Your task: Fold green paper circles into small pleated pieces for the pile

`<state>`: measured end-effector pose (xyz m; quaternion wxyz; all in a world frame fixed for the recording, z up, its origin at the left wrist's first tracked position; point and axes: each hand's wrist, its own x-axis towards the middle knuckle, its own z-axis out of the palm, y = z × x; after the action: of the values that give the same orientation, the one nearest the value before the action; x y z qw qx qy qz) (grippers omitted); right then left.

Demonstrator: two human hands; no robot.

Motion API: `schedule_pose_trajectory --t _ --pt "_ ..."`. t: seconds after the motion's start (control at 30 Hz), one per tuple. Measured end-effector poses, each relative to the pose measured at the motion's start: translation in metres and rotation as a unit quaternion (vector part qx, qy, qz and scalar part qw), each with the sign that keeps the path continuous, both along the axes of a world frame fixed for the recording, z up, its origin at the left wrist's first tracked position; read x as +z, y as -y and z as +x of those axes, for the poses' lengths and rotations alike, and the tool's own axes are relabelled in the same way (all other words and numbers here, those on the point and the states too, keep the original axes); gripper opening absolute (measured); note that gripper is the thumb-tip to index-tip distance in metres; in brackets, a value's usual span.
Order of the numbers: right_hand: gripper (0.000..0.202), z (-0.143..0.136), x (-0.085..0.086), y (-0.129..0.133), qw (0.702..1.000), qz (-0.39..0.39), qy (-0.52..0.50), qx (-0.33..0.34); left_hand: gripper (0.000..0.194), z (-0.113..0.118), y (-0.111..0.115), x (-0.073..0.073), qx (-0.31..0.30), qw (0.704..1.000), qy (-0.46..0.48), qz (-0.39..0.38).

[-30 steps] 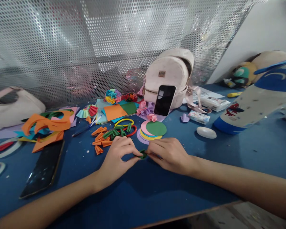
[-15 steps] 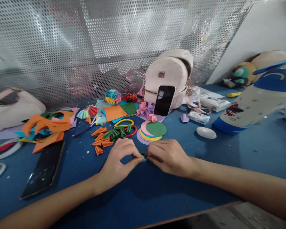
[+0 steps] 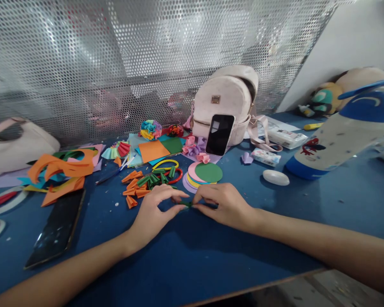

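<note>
A small folded piece of green paper (image 3: 187, 204) is held low over the blue table, between my two hands. My right hand (image 3: 228, 209) pinches its right end between thumb and fingertips. At the other end, the thumb of my left hand (image 3: 153, 215) presses against the paper, its index finger raised a little above. Just beyond my fingers lie a stack of coloured paper circles with a green circle (image 3: 208, 172) on top, folded green paper pieces (image 3: 153, 180) and folded orange paper pieces (image 3: 135, 187). Yellow-and-red-handled scissors (image 3: 166, 164) lie partly under the green pieces.
A dark phone (image 3: 57, 230) and orange paper scraps (image 3: 62, 164) lie at left. Behind stands a pale backpack (image 3: 222, 96) with a phone (image 3: 220, 134) leaning on it. A white oval object (image 3: 275, 177) and a large bottle (image 3: 326, 145) are at right.
My left index finger has lifted away from the thumb, so more of the green paper shows. Both hands have shifted slightly away from me.
</note>
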<state>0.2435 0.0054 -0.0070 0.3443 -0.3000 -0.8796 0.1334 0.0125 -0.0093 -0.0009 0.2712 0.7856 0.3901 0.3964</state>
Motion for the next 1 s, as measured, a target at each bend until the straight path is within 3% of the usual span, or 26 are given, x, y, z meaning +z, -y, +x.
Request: schedule_pose_trajectory --t 0.1,0.23,0.5,0.8,1.0 --pt "0.021 0.002 0.006 -0.001 0.997 -0.066 -0.044 -0.012 0.009 -0.001 -0.003 -0.001 0.009 0.999 0.025 -0.046" --pt "0.038 0.004 0.009 -0.005 0.978 -0.149 -0.14 0.038 0.009 -0.003 -0.008 -0.002 0.016 0.994 0.047 -0.102" --pt "0.016 -0.001 -0.002 -0.014 0.918 -0.258 -0.268 0.135 0.014 -0.006 -0.011 -0.005 0.013 0.991 0.073 -0.114" --pt "0.013 -0.002 0.005 -0.011 0.882 -0.298 -0.333 0.149 0.014 -0.006 -0.012 -0.006 0.01 0.991 0.07 -0.111" --pt "0.019 -0.003 0.005 -0.013 0.898 -0.267 -0.325 0.131 0.013 -0.005 -0.011 -0.004 0.01 0.991 0.07 -0.116"
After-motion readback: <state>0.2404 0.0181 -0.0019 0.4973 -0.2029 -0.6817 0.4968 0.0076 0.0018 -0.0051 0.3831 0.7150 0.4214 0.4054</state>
